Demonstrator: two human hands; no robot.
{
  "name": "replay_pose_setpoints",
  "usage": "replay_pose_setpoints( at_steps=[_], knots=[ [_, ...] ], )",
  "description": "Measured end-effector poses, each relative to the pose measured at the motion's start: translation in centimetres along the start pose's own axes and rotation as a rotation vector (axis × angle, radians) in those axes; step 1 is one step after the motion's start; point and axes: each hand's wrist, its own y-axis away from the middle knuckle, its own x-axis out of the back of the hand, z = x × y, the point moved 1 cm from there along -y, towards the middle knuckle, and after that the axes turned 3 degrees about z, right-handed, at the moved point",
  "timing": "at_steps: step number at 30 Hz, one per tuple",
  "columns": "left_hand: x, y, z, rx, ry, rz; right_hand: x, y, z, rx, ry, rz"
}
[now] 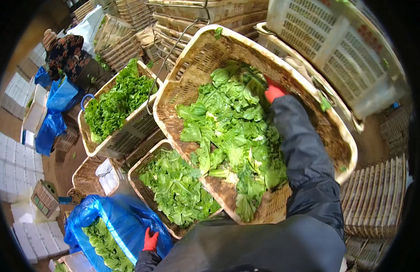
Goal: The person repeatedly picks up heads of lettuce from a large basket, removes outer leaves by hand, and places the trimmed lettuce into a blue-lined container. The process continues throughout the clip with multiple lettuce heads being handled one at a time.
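Note:
My right hand [275, 91], in a red glove, reaches into a large dirt-stained plastic crate [182, 88] tilted in front of me. It is at the far right edge of a heap of loose green lettuce leaves [227, 125]; its fingers are partly hidden, and whether they hold anything is unclear. Low at the left, my left hand [150, 240], also red-gloved, rests against a blue plastic bag [128, 214]. Whether it pinches the film does not show. Heads of green lettuce [106, 244] lie inside the bag's opening.
Below the tilted crate stands another crate of leaves [177, 190]. Further left is a crate of curly lettuce [119, 102] with a metal hook [159, 74] beside it. Stacked crates [373, 197] flank the right. A co-worker [70, 57] bends at upper left near white foam boxes [17, 163].

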Motion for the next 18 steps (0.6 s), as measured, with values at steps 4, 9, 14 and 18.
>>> replay_pose_setpoints(
  at_steps=[4, 9, 14, 18],
  knots=[
    [-1.6, 5.9, 2.7, 0.232, -0.046, -0.1, -8.4, -7.6, 1.5, 0.056, -0.061, -0.223],
    [-0.5, 8.6, 0.1, 0.225, 0.042, -0.049, -11.1, -6.6, 2.6, 0.09, -0.341, -0.266],
    [-1.9, 8.2, 2.4, 0.118, -0.017, -0.128, -5.4, 3.7, 1.9, -0.017, -0.225, -0.152],
    [-1.4, 3.5, 6.8, -0.257, -0.213, -0.281, 3.8, 7.5, -1.1, 0.013, -0.051, -0.042]
  ],
)
